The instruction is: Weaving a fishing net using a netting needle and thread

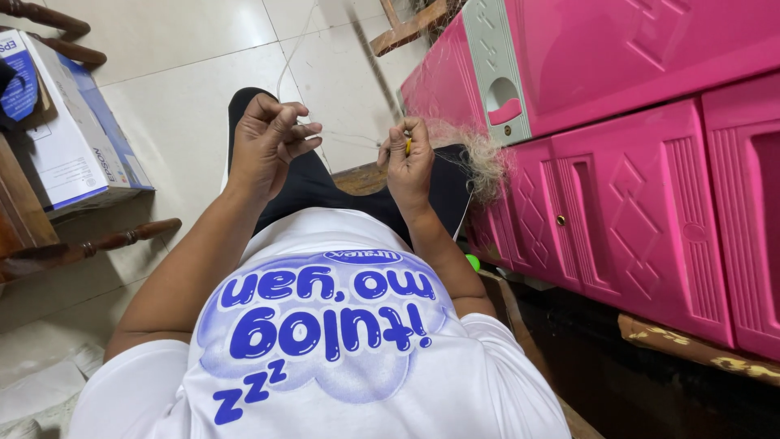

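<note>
My left hand (266,142) is raised over my lap, its fingertips pinched on a thin clear line (349,138) that stretches across to my right hand (409,158). My right hand is closed around a small yellow tool (408,146) and also holds the line. A tangle of pale fine netting (483,162) lies just right of that hand, against the pink cabinet. Another strand of the line (292,49) runs up and away over the floor tiles. My black trousers and white printed shirt fill the lower middle of the view.
A pink plastic cabinet (650,162) with doors and a grey handle panel stands close on the right. A white and blue cardboard box (77,138) sits at the left beside dark wooden chair legs (106,242). Cream floor tiles (179,97) lie ahead.
</note>
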